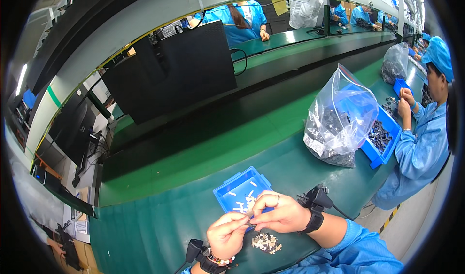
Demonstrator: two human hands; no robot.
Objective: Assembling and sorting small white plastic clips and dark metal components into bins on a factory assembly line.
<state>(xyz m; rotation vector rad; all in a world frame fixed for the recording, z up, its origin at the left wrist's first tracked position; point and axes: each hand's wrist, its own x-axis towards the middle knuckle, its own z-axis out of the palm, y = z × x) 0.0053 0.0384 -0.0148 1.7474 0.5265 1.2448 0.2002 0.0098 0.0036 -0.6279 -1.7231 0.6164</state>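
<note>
Close together above the green table, my left hand (225, 235) and my right hand (285, 214) meet with their fingertips pinched. Something tiny and partly dark seems to sit between the fingers, too small and covered to name. Just beyond them is a small blue tray (225, 191) with loose white strip-like pieces (240, 207) inside; my right fingers hide part of its near side. On the table below the right hand lies a pile of small pale and dark pieces (266, 243). Each wrist wears a black strap with a small device.
A clear plastic bag (334, 128) of dark parts stands to the right, against a blue bin (373, 158) of small black parts. A co-worker (428, 133) in blue sits beyond. A large black panel (169, 70) rises at the back, past the green belt (203, 162).
</note>
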